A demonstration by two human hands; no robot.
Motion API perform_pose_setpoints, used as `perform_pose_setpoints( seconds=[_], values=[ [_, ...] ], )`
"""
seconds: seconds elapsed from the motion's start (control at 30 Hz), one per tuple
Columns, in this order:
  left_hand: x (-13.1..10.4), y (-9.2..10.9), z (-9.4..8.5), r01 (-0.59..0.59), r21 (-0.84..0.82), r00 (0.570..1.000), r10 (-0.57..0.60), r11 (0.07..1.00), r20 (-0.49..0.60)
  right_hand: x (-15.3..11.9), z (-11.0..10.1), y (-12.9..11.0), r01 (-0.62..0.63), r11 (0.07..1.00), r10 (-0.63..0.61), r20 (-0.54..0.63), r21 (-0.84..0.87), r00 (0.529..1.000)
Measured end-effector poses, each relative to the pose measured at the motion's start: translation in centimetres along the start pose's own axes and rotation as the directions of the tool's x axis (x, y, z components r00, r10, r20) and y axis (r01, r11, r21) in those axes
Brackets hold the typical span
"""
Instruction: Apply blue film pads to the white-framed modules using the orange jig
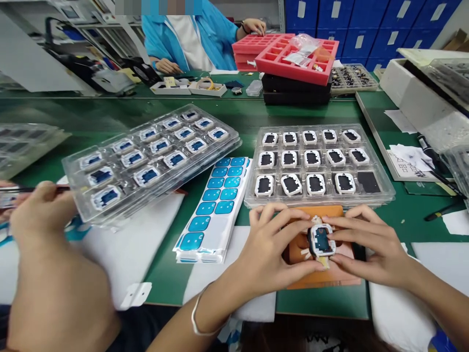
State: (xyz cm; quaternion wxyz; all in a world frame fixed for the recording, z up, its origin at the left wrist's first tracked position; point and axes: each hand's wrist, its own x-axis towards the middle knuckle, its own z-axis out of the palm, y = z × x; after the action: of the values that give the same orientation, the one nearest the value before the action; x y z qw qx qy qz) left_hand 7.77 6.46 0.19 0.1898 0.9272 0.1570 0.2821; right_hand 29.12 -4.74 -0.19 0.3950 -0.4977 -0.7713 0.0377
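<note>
Head view: a white watch-shaped case (322, 240) sits between the two hands, toward four o'clock from the middle of the frame, over an orange mat (308, 282) on the green surface (322, 307). Its open side, dark blue within, faces up at the camera; its long axis runs roughly from twelve to six o'clock. A pale yellow strip (324, 262) shows at its six o'clock end.

The left hand (266, 244) comes in from eight o'clock, its fingers bent and partly spread, the index tip at the case's upper left and the thumb by the strip. The right hand (379, 247) reaches in from four o'clock, fingers parted only about as wide as the case, their tips on its three o'clock side. Together they grip it.

Just beyond, at twelve o'clock from the hands, lies a clear tray (318, 199) of similar cases, its four o'clock pocket showing a dark square (370, 182). At ten o'clock are a sheet of blue stickers (207, 209) and, farther off, a second tray (75, 188) near a co-worker's hand (47, 210).
</note>
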Motion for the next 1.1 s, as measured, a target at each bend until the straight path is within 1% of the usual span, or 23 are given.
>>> perform_pose_setpoints(
  seconds=[0.13,0.3,0.53,0.7,0.77,0.87,0.93,1.0,1.03,1.07,1.1],
  values=[
    [-0.1,-0.2,-0.2,0.0,0.063,1.0,-0.002,0.998,0.031,0.4,0.6,-0.5,0.027,0.999,-0.028,-0.025,-0.042,0.999],
    [-0.1,-0.1,-0.1,-0.003,0.066,0.999,0.0,0.998,0.048,0.1,0.4,-0.5,-0.004,0.999,0.005,0.019,-0.054,1.0],
    [-0.2,-0.1,-0.2,0.015,0.05,0.997,-0.018,0.999,0.074,-0.2,0.4,-0.6,-0.033,0.998,0.034,0.018,-0.047,0.999],
    [0.1,-0.4,-0.1,0.077,-0.002,0.984,-0.076,0.997,0.159,-0.2,0.5,-0.6,-0.031,0.995,0.038,0.069,-0.096,0.997],
    [0.1,-0.5,0.0,0.117,-0.054,0.981,-0.107,0.992,0.161,-0.2,0.6,-0.6,-0.031,0.994,0.038,0.061,-0.105,0.997],
    [0.3,-0.6,0.3,0.129,-0.18,0.989,-0.112,0.975,0.098,0.2,0.7,-0.7,0.009,0.998,-0.008,0.012,-0.064,1.0],
    [0.4,-0.6,0.2,0.076,-0.271,0.997,-0.064,0.96,0.053,0.4,0.3,-0.6,0.041,0.999,-0.042,-0.017,-0.03,0.999],
    [0.5,-0.8,-0.3,0.016,-0.322,1.0,-0.017,0.947,-0.002,0.6,-0.7,-0.2,0.046,0.998,-0.048,-0.045,-0.044,0.998],
    [0.5,-1.2,-0.8,0.009,-0.321,0.999,-0.025,0.947,-0.048,0.6,-1.4,0.3,0.035,0.996,-0.041,-0.074,-0.078,0.996],
    [0.5,-1.7,-1.3,0.035,-0.296,0.991,-0.071,0.955,-0.112,0.6,-2.2,0.9,0.012,0.991,-0.029,-0.122,-0.134,0.992],
    [0.4,-2.3,-2.0,0.102,-0.247,0.971,-0.15,0.964,-0.184,0.4,-3.0,1.6,-0.021,0.979,-0.019,-0.188,-0.205,0.982]
  ],
)
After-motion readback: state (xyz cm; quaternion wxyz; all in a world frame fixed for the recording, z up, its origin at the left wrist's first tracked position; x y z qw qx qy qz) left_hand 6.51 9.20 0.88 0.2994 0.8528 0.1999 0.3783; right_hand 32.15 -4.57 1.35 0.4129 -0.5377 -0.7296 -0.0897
